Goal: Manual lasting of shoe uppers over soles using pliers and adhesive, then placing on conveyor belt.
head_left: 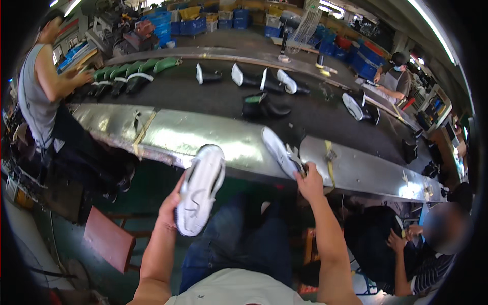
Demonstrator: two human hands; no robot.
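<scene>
My left hand (171, 206) is closed around the side of a white-soled shoe (202, 188), held up in front of my legs. Its pale underside faces me and carries a dark curved line. A second white-soled shoe (278, 151) is in my right hand (309, 184), gripped at its near end and slanted over the metal ledge (213, 134); whether it touches the ledge I cannot tell. Beyond it, on the dark conveyor belt (178, 101), lie several dark shoes with white soles, one of them (287, 81) at the far middle.
A dark boot pair (264, 105) lies mid-belt. Green shoe lasts (137, 67) stand in a row at far left, beside a standing person (40, 96). Another person (394, 81) works across the belt; a third (432, 264) sits at right. A reddish seat (109, 239) is lower left.
</scene>
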